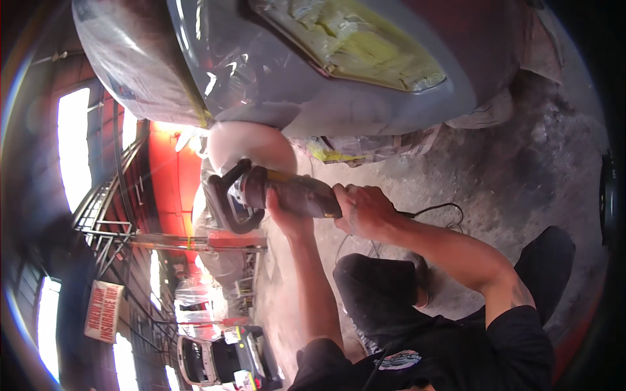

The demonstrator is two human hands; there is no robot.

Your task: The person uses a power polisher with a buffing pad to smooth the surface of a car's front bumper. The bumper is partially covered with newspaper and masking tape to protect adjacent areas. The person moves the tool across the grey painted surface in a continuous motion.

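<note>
Both my hands are on a dark corded polisher (306, 193). My left hand (284, 214) is closed on its body just behind the head, the fingers partly hidden. At the rear end, my right hand (365, 207) wraps round the grip. A black loop handle (228, 207) sticks out at the polisher's front, with neither hand on it. The round pale pad (251, 144) looks blurred and lies against, or very close to, the lower edge of a glossy grey car body panel (261, 91). Above it, a headlight (365, 45) is covered with yellowish masking and clear film.
A black power cord (443, 207) trails from the polisher over the stained concrete floor (502, 166). Film and paper (365, 150) hang below the panel. My bent knee (378, 287) is close beneath my right forearm. Another vehicle (225, 358), metal framing (107, 225) and a red wall (173, 186) stand farther left.
</note>
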